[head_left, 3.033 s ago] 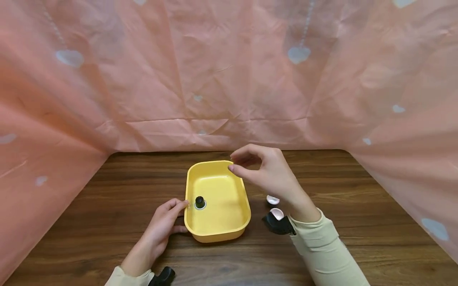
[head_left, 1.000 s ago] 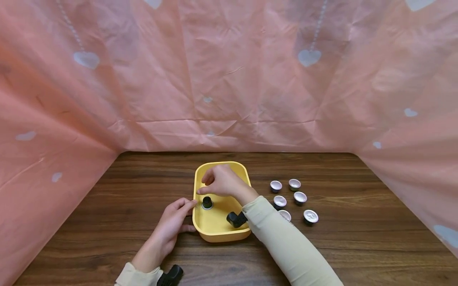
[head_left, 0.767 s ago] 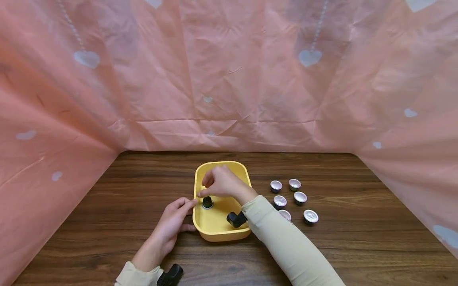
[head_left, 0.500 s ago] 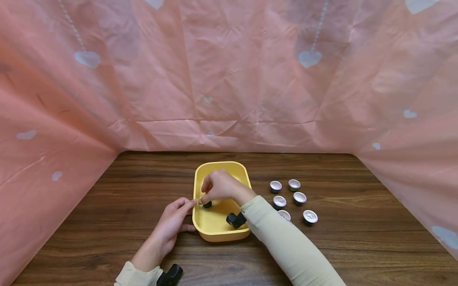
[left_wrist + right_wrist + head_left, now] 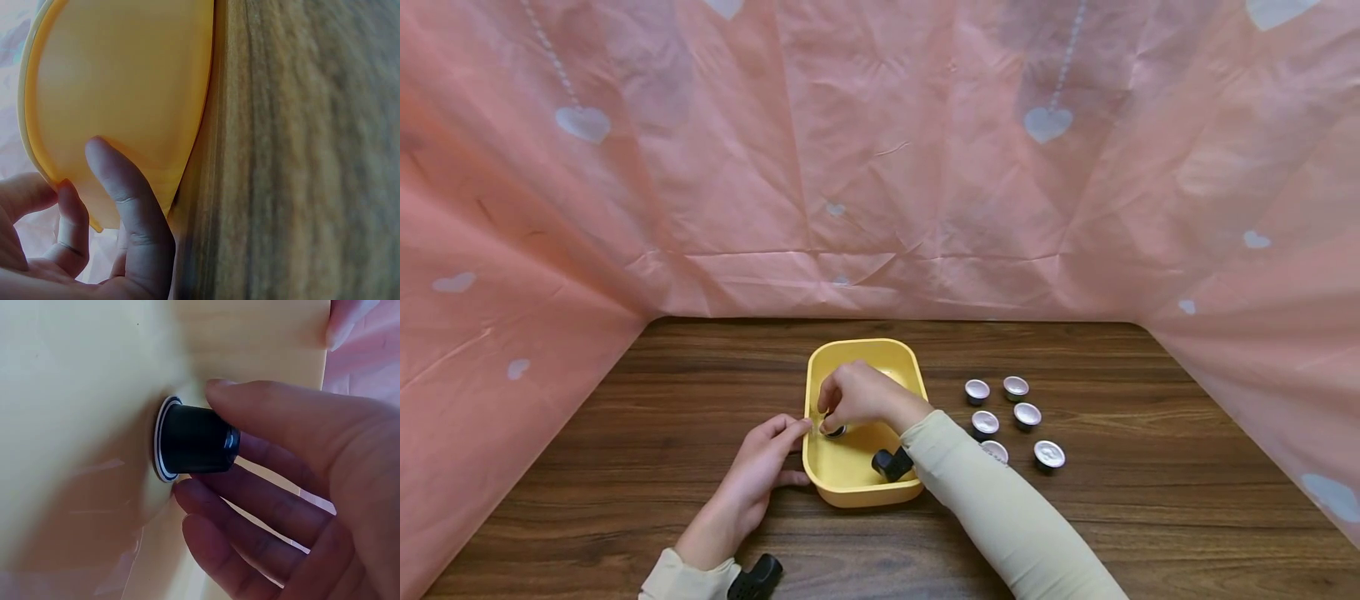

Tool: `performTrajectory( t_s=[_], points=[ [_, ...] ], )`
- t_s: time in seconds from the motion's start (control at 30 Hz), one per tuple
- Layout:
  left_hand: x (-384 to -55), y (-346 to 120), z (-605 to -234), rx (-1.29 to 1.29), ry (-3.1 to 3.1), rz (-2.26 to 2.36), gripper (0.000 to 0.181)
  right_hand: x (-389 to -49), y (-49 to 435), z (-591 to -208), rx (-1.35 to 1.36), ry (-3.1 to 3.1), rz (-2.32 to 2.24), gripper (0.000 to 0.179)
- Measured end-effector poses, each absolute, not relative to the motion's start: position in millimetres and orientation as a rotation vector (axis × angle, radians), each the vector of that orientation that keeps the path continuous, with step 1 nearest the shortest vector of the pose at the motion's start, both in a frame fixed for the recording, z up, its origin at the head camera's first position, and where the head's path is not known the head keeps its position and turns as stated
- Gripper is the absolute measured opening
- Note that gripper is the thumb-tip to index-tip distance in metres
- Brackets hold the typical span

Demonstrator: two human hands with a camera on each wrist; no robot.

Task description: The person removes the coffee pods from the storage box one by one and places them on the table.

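A dark coffee capsule [image 5: 197, 439] stands foil end down in the yellow rectangular container [image 5: 871, 498], near its left wall. My right hand [image 5: 863, 395] reaches in from the right, thumb and fingertips closing round the capsule's sides. In the head view the hand hides most of that capsule; only a sliver of its rim shows. My left hand [image 5: 752, 462] holds the container's left side: in the left wrist view a fingertip [image 5: 65, 187] hooks the rim and another digit [image 5: 128, 200] lies along the outer wall.
Several more capsules [image 5: 1026, 416] stand foil side up on the dark wooden table [image 5: 700, 400], right of the container. One capsule [image 5: 995, 452] is partly covered by my right sleeve [image 5: 1000, 500]. A pink curtain [image 5: 880, 167] surrounds the table's back and sides.
My right hand came from above the container's right side, moved left into it, then sank onto the capsule. More capsules on the table came into view. The left hand kept its hold.
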State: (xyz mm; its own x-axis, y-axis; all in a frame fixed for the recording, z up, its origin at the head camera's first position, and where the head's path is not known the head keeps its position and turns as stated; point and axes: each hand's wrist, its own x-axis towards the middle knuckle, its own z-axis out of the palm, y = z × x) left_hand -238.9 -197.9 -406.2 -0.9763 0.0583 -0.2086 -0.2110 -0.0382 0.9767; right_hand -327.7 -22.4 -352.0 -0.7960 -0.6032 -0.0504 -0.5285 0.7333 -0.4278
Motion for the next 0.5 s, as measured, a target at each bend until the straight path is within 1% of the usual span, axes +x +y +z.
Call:
performTrajectory(
  t_s=[0.1,0.5],
  points=[
    [-239.0,-198.2,-406.1,-0.167,2.036,2.134,0.024,-327.9,-22.2,-352.8,-0.917,2.744,-0.591,0.013],
    [-239.6,-197.5,-406.4,-0.159,2.038,2.124,0.025,-326.7,-20.8,-352.4,-0.899,2.738,-0.622,0.008]
  ],
)
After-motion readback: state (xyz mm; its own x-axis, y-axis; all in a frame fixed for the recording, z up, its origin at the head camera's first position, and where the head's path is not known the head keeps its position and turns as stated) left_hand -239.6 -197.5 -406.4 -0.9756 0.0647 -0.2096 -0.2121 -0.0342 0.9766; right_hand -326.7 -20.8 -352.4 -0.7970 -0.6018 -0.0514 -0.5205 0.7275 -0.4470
